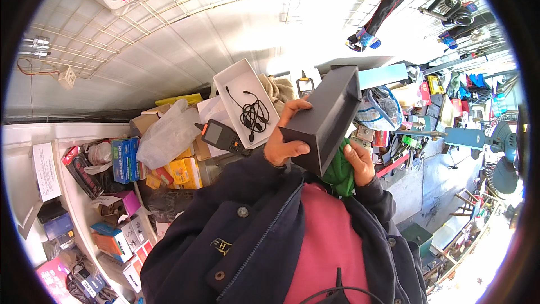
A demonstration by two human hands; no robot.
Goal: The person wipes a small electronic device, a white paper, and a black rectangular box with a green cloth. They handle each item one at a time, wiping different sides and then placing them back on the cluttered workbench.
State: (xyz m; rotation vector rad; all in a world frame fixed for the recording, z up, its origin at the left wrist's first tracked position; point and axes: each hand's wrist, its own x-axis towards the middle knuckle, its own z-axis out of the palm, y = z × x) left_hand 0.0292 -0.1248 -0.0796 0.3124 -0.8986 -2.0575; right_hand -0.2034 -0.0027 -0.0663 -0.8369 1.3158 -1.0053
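My left hand (277, 147) grips a long black box (315, 125) by its left side, thumb and fingers wrapped around the wall. The box is held up tilted in front of my chest, with its hollow side turned to the right. In my right hand (361, 163) is a bunched green cloth (337, 177), close below the box's lower right edge; part of the cloth is hidden behind the box. Left of the box lies a black-and-orange handheld device (221, 136) with a screen. Beside it a white open box (229, 94) holds a coiled black cable (254, 117).
A clear plastic bag (171, 135) and yellow boxes (184, 172) crowd the left side. White shelves (73, 191) with packaged goods stand farther left. A wire grid (140, 28) hangs on the wall ahead. To the right are a clear bag (381, 110) and a fan (502, 135).
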